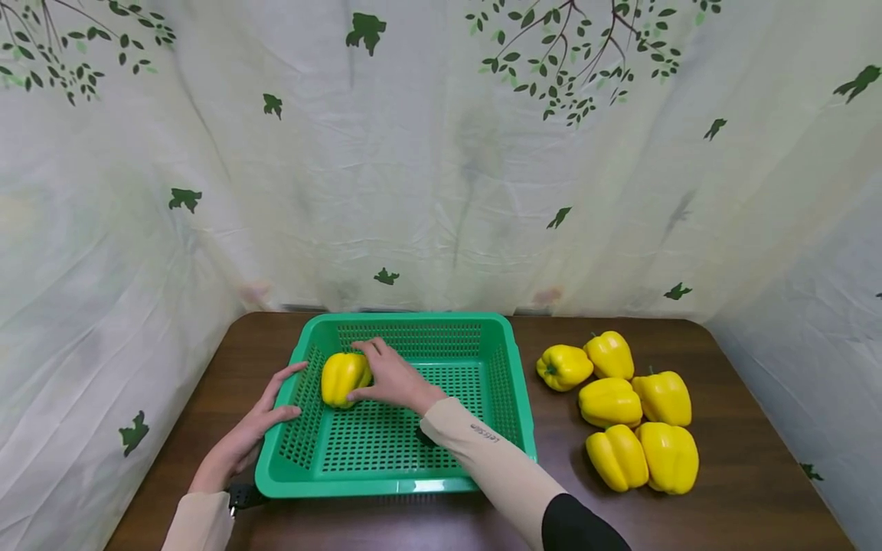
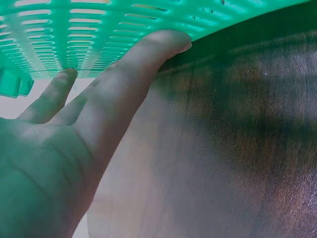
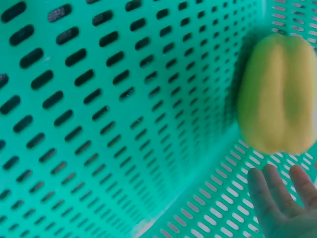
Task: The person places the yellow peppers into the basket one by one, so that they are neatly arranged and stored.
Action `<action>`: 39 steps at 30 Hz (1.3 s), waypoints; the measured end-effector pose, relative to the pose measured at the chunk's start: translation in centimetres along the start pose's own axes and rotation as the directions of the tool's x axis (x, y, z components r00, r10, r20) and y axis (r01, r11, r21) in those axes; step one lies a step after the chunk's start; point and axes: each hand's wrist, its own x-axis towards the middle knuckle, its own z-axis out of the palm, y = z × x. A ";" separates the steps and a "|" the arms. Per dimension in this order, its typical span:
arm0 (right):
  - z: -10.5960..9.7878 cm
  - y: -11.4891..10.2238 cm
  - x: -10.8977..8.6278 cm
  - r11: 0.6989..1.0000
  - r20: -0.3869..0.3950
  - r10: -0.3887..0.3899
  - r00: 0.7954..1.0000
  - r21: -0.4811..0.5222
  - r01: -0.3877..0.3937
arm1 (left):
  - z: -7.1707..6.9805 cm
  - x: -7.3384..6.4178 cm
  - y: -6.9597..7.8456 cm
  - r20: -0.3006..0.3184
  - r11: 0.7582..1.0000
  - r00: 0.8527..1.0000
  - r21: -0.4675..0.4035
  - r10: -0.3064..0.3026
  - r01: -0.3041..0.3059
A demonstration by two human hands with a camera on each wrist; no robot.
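A single yellow bell pepper (image 1: 342, 379) sits in the left part of a green plastic basket (image 1: 413, 485), on its perforated floor. My right hand (image 1: 394, 379) reaches into the basket from the right, thumb and fingers spread beside the pepper. In the right wrist view the extended fingers (image 3: 277, 191) stand a short way from the pepper (image 3: 278, 94). At the basket's left side is my left hand (image 1: 256, 425), its thumb and fingers stretched out along the outer wall. The left wrist view shows the left fingertips (image 2: 171, 39) right at the slotted green wall (image 2: 119, 22).
Several yellow bell peppers (image 1: 609, 403) lie grouped on the brown wooden table (image 1: 744, 490) to the right of the basket. A pale curtain (image 1: 441, 191) with green leaf prints hangs behind the table and along both sides.
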 end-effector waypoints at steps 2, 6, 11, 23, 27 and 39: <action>-0.4 0.1 -0.2 1.000 0.003 -0.006 1.000 0.021 0.006 | 0.0 0.0 0.0 0.001 1.000 1.000 -0.005 -0.005 0.005; -1.4 0.2 -0.9 0.997 0.008 0.005 1.000 0.073 -0.005 | 0.0 0.0 0.0 0.006 1.000 1.000 -0.013 -0.004 0.004; -2.9 0.5 -1.9 0.990 -0.003 0.035 0.999 0.140 -0.035 | 0.0 0.0 0.0 0.011 1.000 1.000 -0.017 0.001 -0.001; -6.6 1.4 -4.3 0.973 -0.044 0.038 0.998 0.230 -0.027 | 0.0 0.1 0.0 0.012 1.000 1.000 -0.010 0.004 -0.004; -7.4 1.7 -5.1 0.965 -0.053 0.037 0.998 0.260 -0.022 | 0.1 0.0 0.0 0.024 1.000 1.000 -0.019 0.021 -0.020; -9.5 3.4 -8.1 0.950 -0.092 0.028 0.995 0.312 0.002 | 0.0 0.1 -0.1 0.008 1.000 1.000 -0.010 0.012 -0.012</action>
